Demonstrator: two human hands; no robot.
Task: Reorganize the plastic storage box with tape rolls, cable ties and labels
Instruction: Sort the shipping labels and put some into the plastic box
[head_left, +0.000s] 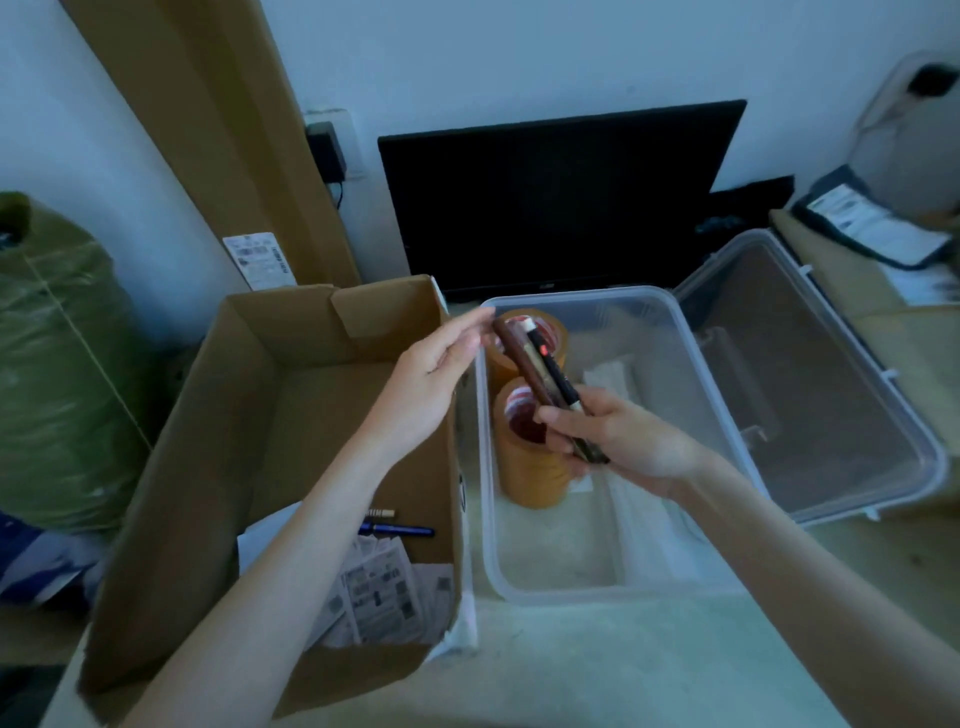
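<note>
A clear plastic storage box (727, 426) stands open on the table. Two stacks of tan tape rolls (524, 467) stand in its left side, and white label sheets (649, 530) lie on its bottom. My right hand (618, 441) is above the box, shut on two markers (545, 374), one brown and one black with a white tip. My left hand (431, 374) hovers over the cardboard box's right wall, fingers extended toward the upper end of the brown marker; whether they touch it is unclear.
A cardboard box (234, 415) at the left holds printed labels (379, 592) and pens (400, 530). The clear lid (831, 395) lies right of the storage box. A black monitor (556, 202) leans on the wall behind. A green sack (57, 374) sits far left.
</note>
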